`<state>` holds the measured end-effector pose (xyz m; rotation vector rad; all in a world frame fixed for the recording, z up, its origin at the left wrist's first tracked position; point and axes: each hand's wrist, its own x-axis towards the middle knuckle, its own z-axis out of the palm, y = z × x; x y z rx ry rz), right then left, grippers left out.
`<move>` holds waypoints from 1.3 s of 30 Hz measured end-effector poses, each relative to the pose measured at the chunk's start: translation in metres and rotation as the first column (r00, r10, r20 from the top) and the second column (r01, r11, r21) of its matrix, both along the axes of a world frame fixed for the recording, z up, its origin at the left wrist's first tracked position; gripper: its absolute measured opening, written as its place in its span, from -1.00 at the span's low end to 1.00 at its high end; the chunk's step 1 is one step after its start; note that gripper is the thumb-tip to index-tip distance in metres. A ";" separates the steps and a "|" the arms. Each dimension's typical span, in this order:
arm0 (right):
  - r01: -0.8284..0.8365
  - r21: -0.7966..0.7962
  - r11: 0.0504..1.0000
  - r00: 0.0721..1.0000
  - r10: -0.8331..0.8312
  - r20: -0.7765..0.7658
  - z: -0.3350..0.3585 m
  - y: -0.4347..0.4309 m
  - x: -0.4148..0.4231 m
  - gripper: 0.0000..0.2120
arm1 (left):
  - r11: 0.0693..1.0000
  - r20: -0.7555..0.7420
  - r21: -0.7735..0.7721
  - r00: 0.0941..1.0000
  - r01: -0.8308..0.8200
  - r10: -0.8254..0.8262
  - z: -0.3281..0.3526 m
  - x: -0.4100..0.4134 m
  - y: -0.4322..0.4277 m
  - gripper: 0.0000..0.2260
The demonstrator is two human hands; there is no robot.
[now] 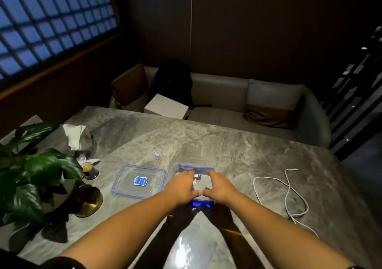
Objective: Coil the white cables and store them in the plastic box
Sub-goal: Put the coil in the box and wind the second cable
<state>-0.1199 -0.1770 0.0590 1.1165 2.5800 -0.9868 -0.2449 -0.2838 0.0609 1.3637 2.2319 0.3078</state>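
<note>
Just below the middle of the frame, the plastic box (196, 166) sat open on the marble table (227, 142), and both hands lay over it. The left hand (182, 186) and the right hand (219, 186) were spread flat, with fingers reaching forward inside the walls and thumbs almost meeting. Something pale showed between them, likely a coiled cable being pressed down, though the hands hid most of it. Whether any finger pinched it could not be told.

To seat the coil well, the palms probably needed to hold the loops down evenly so none sprang over the rim, then lift straight up rather than drag sideways.

A second white cable (286, 202) lay loose at the right of the frame, well apart from the box, with bare table between. The lid (128, 177) rested just beside the box's left wall, so room on that side was tight. Further left, a small glass (90, 170) and a leafy plant (41, 165) crowded the table. The right side looked the freer way to reach.
</note>
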 end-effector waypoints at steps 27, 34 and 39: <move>0.024 0.075 0.997 0.988 -0.035 0.148 -0.010 -0.009 0.078 -0.45 | 0.945 -0.158 -0.137 0.935 0.297 -0.317 0.000 0.065 0.019 -0.66; 0.234 0.065 0.970 0.963 -0.240 0.121 -0.018 -0.008 0.148 -0.49 | 0.889 -0.120 -0.148 0.884 0.433 -0.451 -0.008 0.101 0.044 -0.61; 0.333 -0.022 0.943 0.936 -0.327 0.127 -0.027 -0.005 0.198 -0.49 | 0.852 -0.092 -0.143 0.851 0.503 -0.517 -0.015 0.135 0.061 -0.64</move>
